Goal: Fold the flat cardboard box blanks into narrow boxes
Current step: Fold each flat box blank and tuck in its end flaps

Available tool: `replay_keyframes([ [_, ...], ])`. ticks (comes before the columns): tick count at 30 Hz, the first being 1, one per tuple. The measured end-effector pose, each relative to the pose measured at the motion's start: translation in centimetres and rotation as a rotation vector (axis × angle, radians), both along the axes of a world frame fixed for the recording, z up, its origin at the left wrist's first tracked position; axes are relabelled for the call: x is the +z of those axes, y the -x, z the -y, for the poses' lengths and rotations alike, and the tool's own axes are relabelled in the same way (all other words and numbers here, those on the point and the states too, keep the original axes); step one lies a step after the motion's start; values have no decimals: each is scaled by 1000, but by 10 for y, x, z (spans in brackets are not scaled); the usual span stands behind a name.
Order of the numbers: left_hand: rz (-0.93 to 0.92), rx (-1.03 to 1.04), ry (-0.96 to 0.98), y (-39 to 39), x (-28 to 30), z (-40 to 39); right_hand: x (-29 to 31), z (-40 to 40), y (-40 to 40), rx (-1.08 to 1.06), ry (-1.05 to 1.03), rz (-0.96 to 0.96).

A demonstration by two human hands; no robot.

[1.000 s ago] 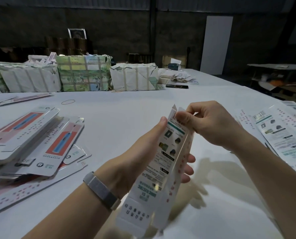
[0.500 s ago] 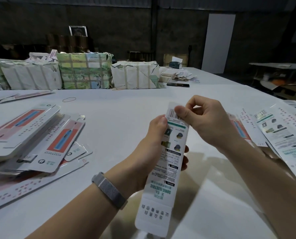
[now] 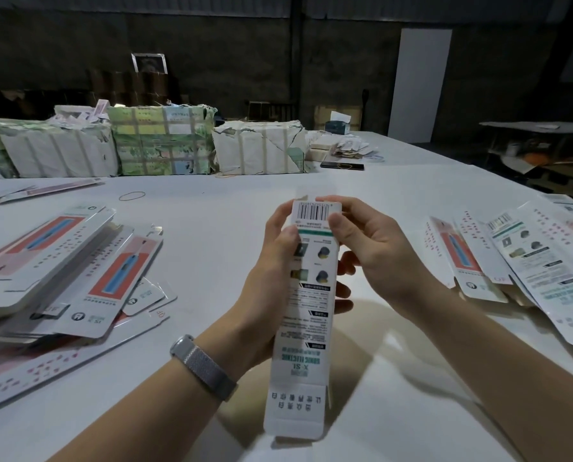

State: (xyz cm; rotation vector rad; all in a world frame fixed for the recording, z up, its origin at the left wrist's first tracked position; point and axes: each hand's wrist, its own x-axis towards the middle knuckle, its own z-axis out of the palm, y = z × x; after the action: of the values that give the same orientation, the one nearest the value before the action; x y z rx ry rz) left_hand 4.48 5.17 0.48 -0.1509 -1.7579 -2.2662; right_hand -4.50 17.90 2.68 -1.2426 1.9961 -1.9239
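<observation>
I hold a long narrow white box [image 3: 306, 328] upright in front of me, its printed back panel facing me with a barcode at the top and green lettering near the bottom. My left hand [image 3: 272, 271] grips its left side at mid-height, thumb on the front panel. My right hand [image 3: 368, 248] pinches the top right corner by the barcode, thumb on the front. The bottom flap hangs open toward me. Flat blanks lie in a pile at the left [image 3: 62, 278] and another spread at the right [image 3: 525, 261].
Everything sits on a wide white table [image 3: 212, 221]. Wrapped bundles [image 3: 162, 145] line the far edge, with a dark phone [image 3: 341, 166] and loose scraps beside them. Rubber bands [image 3: 132, 196] lie on the table. A silver watch band circles my left wrist.
The box has been turned so its back panel squarely faces me and raised more upright. My right hand shifted from pinching the top flap to holding the top right corner.
</observation>
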Motion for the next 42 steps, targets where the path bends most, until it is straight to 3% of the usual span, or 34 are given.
replay_keyframes([
  [10, -5, 7, 5, 1, -3, -1, -2, -2, 2, 35, -20, 2],
  [17, 7, -9, 18, -2, -4, -5, -2, -3, 7, 100, 183, 166],
  [31, 11, -64, 119, 1, -4, -13, 7, -7, 7, 91, 134, 221],
  [42, 5, -87, 111, 2, -8, -12, 8, -8, 11, -65, 56, 12],
])
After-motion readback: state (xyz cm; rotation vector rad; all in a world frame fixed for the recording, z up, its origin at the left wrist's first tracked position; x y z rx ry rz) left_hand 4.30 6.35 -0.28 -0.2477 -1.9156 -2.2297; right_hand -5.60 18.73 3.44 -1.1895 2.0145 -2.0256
